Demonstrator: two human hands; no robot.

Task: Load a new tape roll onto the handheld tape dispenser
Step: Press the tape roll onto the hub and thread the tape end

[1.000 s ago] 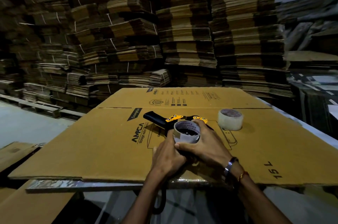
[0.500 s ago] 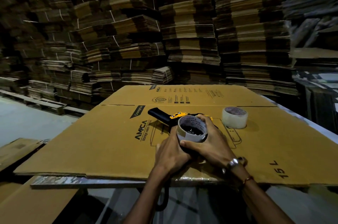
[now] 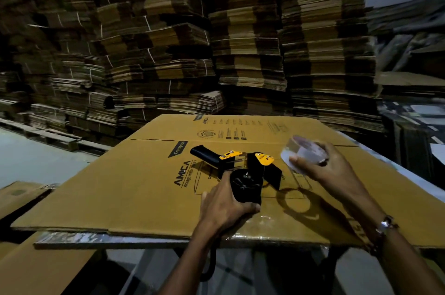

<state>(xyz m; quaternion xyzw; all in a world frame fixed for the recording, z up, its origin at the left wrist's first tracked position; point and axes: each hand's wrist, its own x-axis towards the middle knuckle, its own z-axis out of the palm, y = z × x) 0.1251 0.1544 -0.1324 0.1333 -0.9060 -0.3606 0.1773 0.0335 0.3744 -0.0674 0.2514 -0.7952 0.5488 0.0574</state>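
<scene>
Left hand (image 3: 225, 208) grips the dispenser (image 3: 243, 174), lying on the flattened carton (image 3: 120, 188), at its now bare black hub (image 3: 245, 185). The core seated there half a second ago is gone. Right hand (image 3: 330, 169) holds a blurred tape roll (image 3: 304, 155) above the carton, right of the dispenser; the hub appears ready for loading.

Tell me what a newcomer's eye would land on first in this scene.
First, the black handheld tape dispenser with yellow plates, lying on the flattened brown printed carton with its spool hub bare, steadied by the left hand. Just right of it, the right hand grips a blurred clear tape roll above the carton. Behind, tall stacks of bundled flat cardboard fill the background.
</scene>
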